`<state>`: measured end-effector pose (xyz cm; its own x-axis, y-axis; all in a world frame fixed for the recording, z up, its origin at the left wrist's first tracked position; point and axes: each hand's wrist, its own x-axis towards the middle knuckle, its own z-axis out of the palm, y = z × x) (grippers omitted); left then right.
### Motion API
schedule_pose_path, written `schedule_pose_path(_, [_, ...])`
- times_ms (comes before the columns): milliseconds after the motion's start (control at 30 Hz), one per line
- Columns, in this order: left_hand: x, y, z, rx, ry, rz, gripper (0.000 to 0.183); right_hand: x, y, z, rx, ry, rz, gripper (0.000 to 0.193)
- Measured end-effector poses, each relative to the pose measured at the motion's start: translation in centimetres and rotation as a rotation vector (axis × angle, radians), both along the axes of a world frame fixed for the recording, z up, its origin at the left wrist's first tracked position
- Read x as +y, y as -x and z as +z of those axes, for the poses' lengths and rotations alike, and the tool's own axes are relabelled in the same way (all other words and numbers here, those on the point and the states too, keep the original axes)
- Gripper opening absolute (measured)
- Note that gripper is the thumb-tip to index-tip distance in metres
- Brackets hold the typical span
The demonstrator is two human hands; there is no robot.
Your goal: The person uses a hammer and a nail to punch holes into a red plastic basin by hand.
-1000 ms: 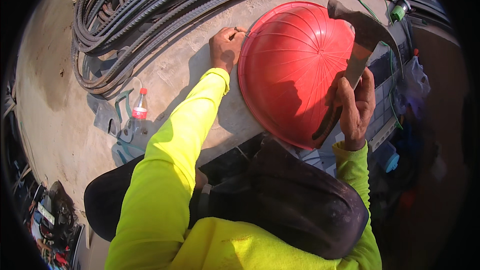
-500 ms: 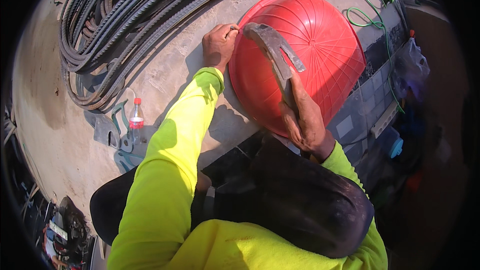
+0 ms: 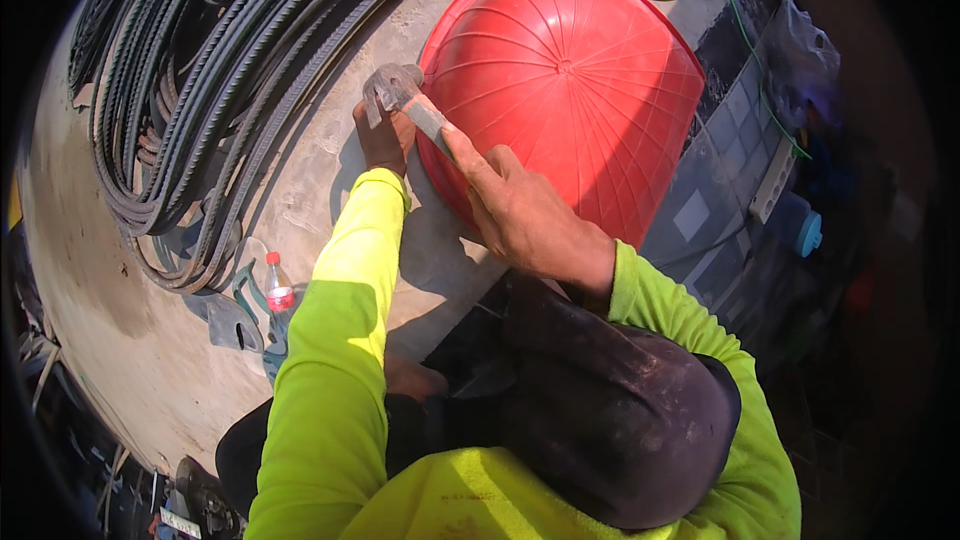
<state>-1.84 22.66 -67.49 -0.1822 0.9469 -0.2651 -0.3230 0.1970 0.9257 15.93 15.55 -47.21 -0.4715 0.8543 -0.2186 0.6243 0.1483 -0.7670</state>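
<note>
A red plastic tub [image 3: 580, 90] lies upside down on the concrete, its domed, ribbed bottom facing up. My left hand [image 3: 384, 145] is closed at the tub's left rim; the hammer head partly covers its fingers, so what they hold cannot be seen. My right hand [image 3: 535, 215] grips a claw hammer [image 3: 425, 118] by its handle, reaching across the near left side of the tub. In this view the hammer's head overlaps my left hand; whether the two touch, I cannot tell.
Bent ribbed steel bars [image 3: 230, 70] lie in a bundle at the far left. A clear bottle with a red cap [image 3: 279, 285] stands near my left forearm. A green cord [image 3: 740, 30] runs down the right, past a plastic bag [image 3: 800, 60] and a power strip [image 3: 772, 182].
The hammer head has swung left, from over the tub to over my left hand. My right hand has moved left with it. The view has shifted, and the tub appears farther left.
</note>
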Motion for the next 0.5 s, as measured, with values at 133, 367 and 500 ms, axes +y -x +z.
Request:
schedule_pose_path(133, [0.7, 0.3, 1.3, 0.595, -0.222, -0.160, 0.017, 0.1, 0.1, 0.1, 0.043, -0.045, 0.034, 0.076])
schedule_pose_path(367, [0.6, 0.1, 1.6, 0.018, 0.021, -0.059, 0.015, 0.4, 0.3, 0.6, 0.002, 0.045, 0.003, 0.080])
schedule_pose_path(500, [1.3, 0.3, 1.3, 0.936, -0.366, -0.222, 0.009, 1.0, 0.6, 1.8, 0.011, -0.024, 0.040, 0.081])
